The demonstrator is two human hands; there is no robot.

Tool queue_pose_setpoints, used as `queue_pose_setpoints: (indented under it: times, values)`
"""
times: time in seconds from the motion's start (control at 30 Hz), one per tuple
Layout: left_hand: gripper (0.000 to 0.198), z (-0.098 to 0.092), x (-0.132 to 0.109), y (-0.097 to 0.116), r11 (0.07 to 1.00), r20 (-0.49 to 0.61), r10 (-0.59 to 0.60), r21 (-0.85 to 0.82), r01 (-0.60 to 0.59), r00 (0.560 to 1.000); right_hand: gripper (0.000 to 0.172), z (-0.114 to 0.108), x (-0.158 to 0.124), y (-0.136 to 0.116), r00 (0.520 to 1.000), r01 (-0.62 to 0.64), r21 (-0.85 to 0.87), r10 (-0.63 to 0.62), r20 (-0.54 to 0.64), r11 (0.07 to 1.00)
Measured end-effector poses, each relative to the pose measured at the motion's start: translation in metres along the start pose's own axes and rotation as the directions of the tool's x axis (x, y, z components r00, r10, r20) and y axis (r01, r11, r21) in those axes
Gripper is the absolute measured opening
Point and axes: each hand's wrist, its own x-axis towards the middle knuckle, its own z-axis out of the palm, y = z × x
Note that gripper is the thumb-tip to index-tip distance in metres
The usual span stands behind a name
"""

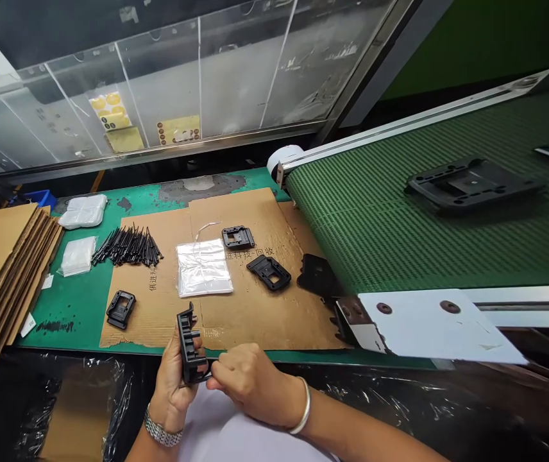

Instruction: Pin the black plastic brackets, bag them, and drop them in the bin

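My left hand point(174, 378) is wrapped round a black plastic part point(188, 346), held upright above the table's front edge. Beside it on the right, my right hand point(243, 378) is closed in a pinch at the part's lower end, where a thin black piece shows; what the fingertips hold is partly hidden. Flat on the cardboard point(159, 321) lie similar black parts, one at the left point(121, 309), one at the back point(238, 237) and one further right point(269, 273). Between them rests a stack of clear plastic bags point(204, 268).
A green conveyor belt point(351, 205) at the right carries a black part point(476, 185). On the left are a pile of black pins point(130, 246), bag bundles point(78, 255) and stacked cardboard point(0, 269). The belt's white end plate point(438, 327) juts over the table.
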Motion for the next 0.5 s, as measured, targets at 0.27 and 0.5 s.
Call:
queue_pose_setpoints:
  times: [0.27,0.5]
  values:
    - [0.028,0.002,0.002,-0.001,0.997,0.033,0.083,-0.006,-0.083,0.996,0.045,-0.016,0.001,0.005,0.985,-0.118,0.115,0.131,-0.116,0.986]
    - [0.057,-0.006,-0.002,-0.013,0.923,0.168,0.334,0.138,-0.358,0.927,0.04,-0.017,0.014,0.004,0.958,-0.261,0.128,0.273,-0.085,0.957]
